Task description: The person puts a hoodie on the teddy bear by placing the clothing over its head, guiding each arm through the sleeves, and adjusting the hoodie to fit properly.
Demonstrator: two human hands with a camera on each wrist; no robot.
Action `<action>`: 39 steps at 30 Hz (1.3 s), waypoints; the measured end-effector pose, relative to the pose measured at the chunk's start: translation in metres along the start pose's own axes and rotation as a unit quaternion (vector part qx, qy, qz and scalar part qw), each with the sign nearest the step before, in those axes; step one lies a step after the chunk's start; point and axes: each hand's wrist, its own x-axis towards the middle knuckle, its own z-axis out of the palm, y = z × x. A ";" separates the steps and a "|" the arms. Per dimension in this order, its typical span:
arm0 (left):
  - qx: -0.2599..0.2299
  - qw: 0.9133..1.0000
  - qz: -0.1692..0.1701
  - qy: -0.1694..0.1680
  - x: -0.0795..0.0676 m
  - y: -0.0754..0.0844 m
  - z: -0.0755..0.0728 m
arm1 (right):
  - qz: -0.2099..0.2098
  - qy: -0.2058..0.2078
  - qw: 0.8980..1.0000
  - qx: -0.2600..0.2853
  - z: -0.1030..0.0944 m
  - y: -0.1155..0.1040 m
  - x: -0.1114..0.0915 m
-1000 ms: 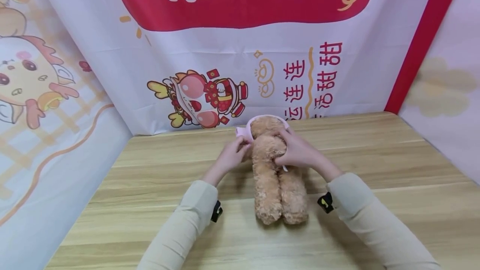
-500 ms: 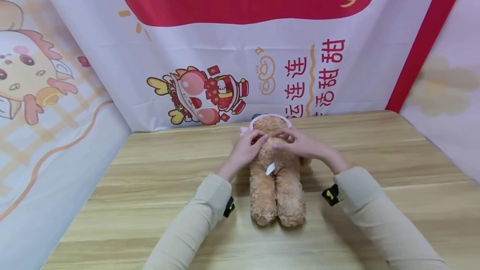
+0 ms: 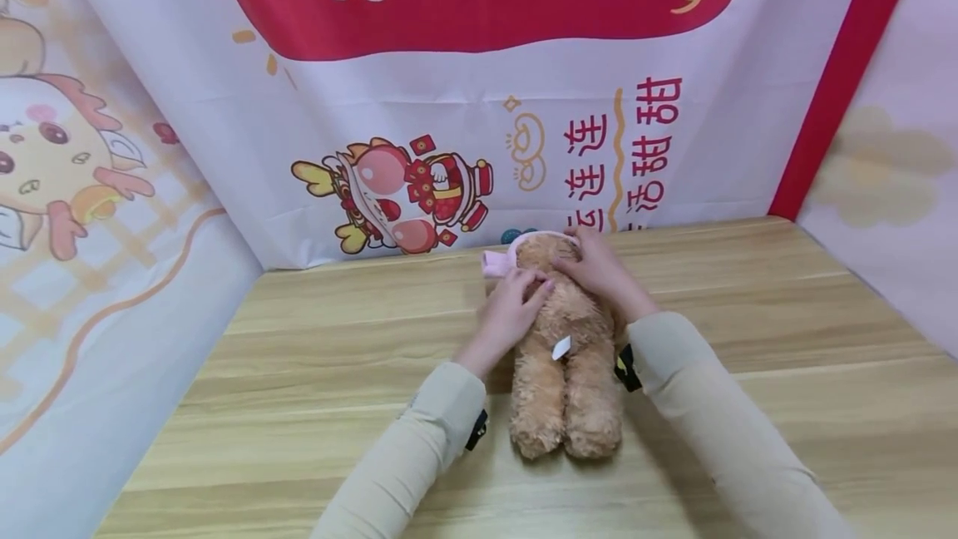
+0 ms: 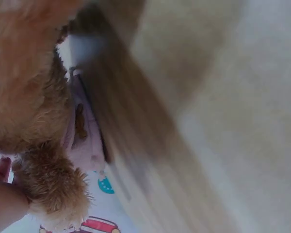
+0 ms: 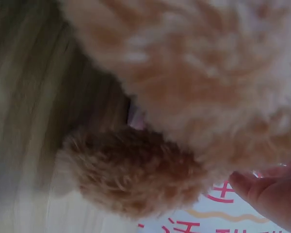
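A brown furry plush toy [image 3: 572, 314] lies face down on the wooden table, legs toward me, a white tag [image 3: 561, 348] on its lower back. Pink fabric [image 3: 496, 264] rings its head and sticks out at the left; in the left wrist view the pink cloth [image 4: 85, 143] has a small brown patch. My left hand [image 3: 512, 310] pinches at the toy's neck and left shoulder, thumb and fingertips close together. My right hand [image 3: 602, 273] grips the right side of the head, thumb on the back, fingers by the pink edge. The toy's face is hidden.
The wooden table [image 3: 337, 373] reaches back to a white and red printed cloth [image 3: 449, 90] hanging just behind the toy's head. More printed cloth hangs at the left [image 3: 112, 273] and right [image 3: 891, 190].
My right hand went from the toy's side to its upper back, then up to the head. My left hand moved from the pink fabric onto the neck. The toy shifted slightly right.
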 end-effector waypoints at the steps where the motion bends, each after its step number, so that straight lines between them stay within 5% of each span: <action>1: 0.001 1.000 0.002 0.001 -0.001 0.000 0.002 | 0.004 -0.007 1.000 0.006 0.000 0.002 0.001; 7: 0.002 1.000 0.010 0.006 -0.006 -0.005 0.008 | 0.008 -0.050 0.998 -0.034 0.000 0.006 0.003; 11: -0.004 1.000 0.013 0.006 -0.008 -0.008 0.009 | -0.003 -0.045 0.995 -0.091 0.002 0.004 0.003; 18: -0.015 1.000 0.019 0.006 -0.009 -0.012 0.013 | 0.034 -0.026 0.994 -0.096 0.006 -0.004 0.000; 31: -0.044 0.998 0.036 -0.005 -0.008 -0.013 0.010 | -0.073 0.058 0.986 -0.135 0.018 0.003 -0.010; 34: -0.051 0.998 0.036 0.021 -0.008 -0.014 0.010 | -0.073 0.060 0.990 -0.102 0.019 0.005 -0.012; 39: -0.030 0.993 0.015 0.113 -0.007 -0.015 0.008 | -0.043 0.029 0.997 -0.056 0.021 0.005 -0.017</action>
